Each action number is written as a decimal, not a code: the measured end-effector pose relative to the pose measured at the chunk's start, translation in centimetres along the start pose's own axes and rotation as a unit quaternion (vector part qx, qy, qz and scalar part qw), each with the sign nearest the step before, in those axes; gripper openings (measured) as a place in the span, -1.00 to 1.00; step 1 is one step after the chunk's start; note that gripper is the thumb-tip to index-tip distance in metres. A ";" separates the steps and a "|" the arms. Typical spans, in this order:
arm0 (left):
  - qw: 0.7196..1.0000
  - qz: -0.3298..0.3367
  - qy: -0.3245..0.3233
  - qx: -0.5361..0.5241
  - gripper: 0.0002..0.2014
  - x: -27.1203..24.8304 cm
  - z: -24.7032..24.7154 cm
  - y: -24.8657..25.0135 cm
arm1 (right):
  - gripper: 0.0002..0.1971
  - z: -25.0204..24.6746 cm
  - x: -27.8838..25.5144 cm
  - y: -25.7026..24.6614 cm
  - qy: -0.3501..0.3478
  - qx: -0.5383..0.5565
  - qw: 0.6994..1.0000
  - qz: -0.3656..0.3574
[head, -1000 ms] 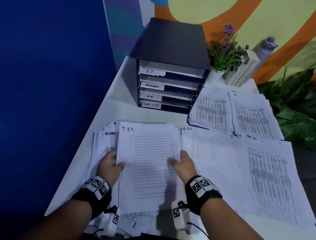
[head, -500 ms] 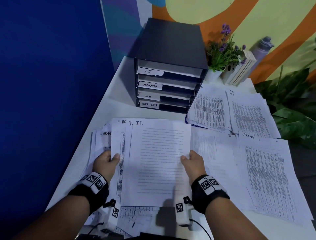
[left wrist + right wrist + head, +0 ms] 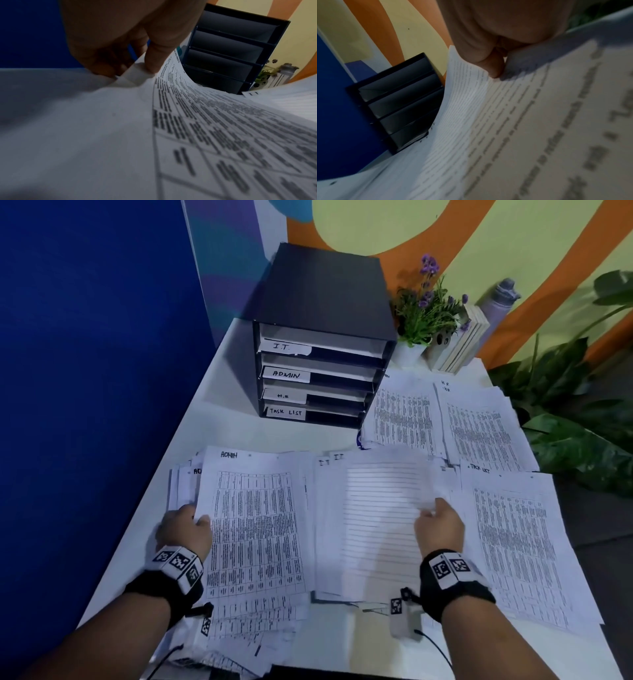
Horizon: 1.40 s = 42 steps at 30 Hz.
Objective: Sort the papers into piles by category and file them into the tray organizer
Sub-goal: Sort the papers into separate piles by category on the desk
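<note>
Lower centre of the head view: right hand (image 3: 440,525) pinches the right edge of a lined I.T. sheet (image 3: 380,525), thumb on top, sheet curling up. Its I.T. pile (image 3: 325,542) lies directly beneath, long axis toward the tray organizer (image 3: 322,337) at upper centre. Left hand (image 3: 185,530) grips the ADMIN stack (image 3: 253,535) at lower left, so the right hand is nearer for the drop.

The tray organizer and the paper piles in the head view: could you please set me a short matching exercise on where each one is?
Things:
1. tray organizer
2. ADMIN sheet
3. lined sheet
4. TASK LIST pile

Places:
A. pinched by the right hand
B. near right of the table
C. at the back, by the flower pot
D. held by the left hand

Pairs: 1-C, 2-D, 3-A, 4-B
</note>
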<state>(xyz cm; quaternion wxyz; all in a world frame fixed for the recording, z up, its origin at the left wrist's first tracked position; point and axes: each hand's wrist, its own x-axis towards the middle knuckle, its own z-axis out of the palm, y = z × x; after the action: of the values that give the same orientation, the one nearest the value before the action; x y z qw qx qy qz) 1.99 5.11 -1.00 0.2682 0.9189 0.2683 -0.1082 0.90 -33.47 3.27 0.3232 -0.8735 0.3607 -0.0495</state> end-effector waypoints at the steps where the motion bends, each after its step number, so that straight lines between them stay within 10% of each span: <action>1: 0.999 -0.002 0.005 0.048 -0.65 0.1 -0.2 -0.2 | -0.76 -0.9 0.5 0.4 0.006 -0.018 1.000 0.003; 10: 0.999 0.009 -0.006 0.053 -0.93 -1.5 0.1 -0.7 | -0.69 -3.1 1.9 1.0 0.037 -0.104 0.994 -0.013; 15: 0.999 0.037 0.009 0.019 -0.93 -2.7 0.2 -0.5 | -0.28 -1.1 0.2 0.1 0.055 -0.181 0.978 -0.093; 19: 0.987 0.109 0.006 -0.118 -0.85 -3.5 0.6 -0.1 | -0.58 1.9 -2.7 -1.9 -0.121 -0.035 0.972 -0.199; 24: 0.963 0.100 -0.060 -0.244 -0.80 -5.1 -0.3 1.4 | -0.52 4.8 -6.5 -4.0 -0.302 0.127 0.940 -0.098; 32: 0.901 0.062 -0.095 -0.418 -0.53 -5.4 -0.4 1.7 | -0.76 7.0 -6.7 -2.8 -0.309 0.295 0.903 0.035; 35: 0.914 0.073 -0.115 -0.381 -0.43 -5.0 -0.3 1.3 | -0.88 7.5 -6.8 -2.1 -0.289 0.258 0.922 0.002; 39: 0.937 0.126 -0.160 -0.283 -0.48 -5.2 0.1 1.7 | -0.53 7.5 -6.9 -2.6 -0.204 0.260 0.944 -0.012; 42: 0.944 0.105 -0.078 -0.302 -0.57 -4.5 0.3 2.9 | -0.66 6.5 -7.3 -3.7 -0.211 0.245 0.946 -0.036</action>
<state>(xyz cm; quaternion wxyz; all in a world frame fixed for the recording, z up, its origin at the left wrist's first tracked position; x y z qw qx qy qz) -0.17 0.99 1.54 0.5629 0.8066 0.1684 -0.0651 -0.15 -23.21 1.48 0.5942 -0.7699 0.2296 0.0371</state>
